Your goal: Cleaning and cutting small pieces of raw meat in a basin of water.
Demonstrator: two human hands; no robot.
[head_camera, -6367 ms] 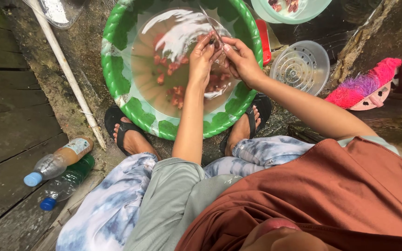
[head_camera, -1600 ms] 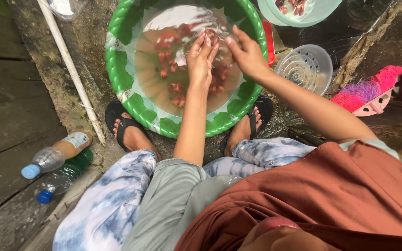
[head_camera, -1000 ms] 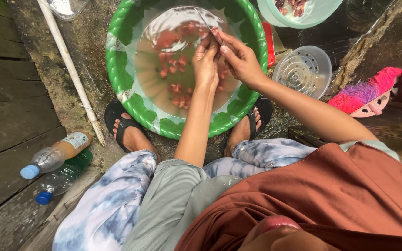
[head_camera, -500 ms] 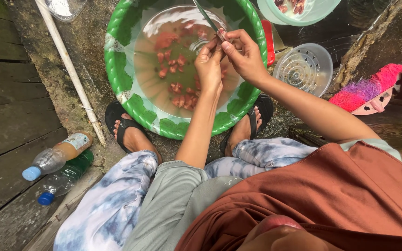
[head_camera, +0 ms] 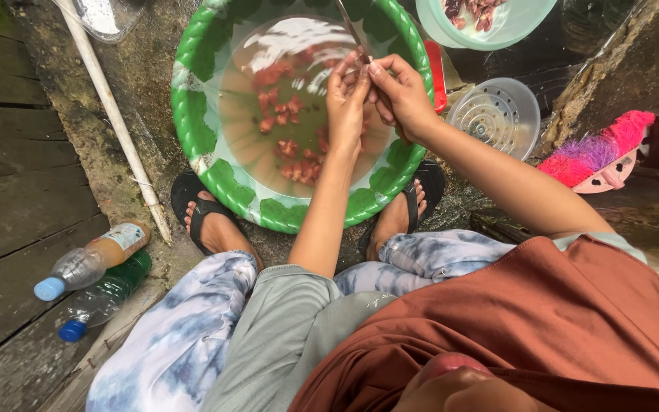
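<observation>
A green and white basin (head_camera: 200, 130) on the ground holds cloudy water with several small reddish pieces (head_camera: 284, 107) floating in it. Above the water, my left hand (head_camera: 347, 103) pinches a small piece between its fingertips. My right hand (head_camera: 398, 91) grips a thin knife (head_camera: 352, 30) whose blade points up and away, its edge meeting the piece in my left hand. Both hands touch each other over the basin's right half.
A pale green bowl (head_camera: 512, 30) with reddish pieces sits at top right, a clear perforated strainer (head_camera: 497, 114) beside it. A pink and purple brush (head_camera: 596, 152) lies right. A white pipe (head_camera: 112, 114) and two plastic bottles (head_camera: 89, 263) lie left. My sandalled feet flank the basin.
Since 1.6 s ago my hands rose out of the water and came together; the right hand now holds the knife against a piece pinched in the left. The pieces in the water have drifted.
</observation>
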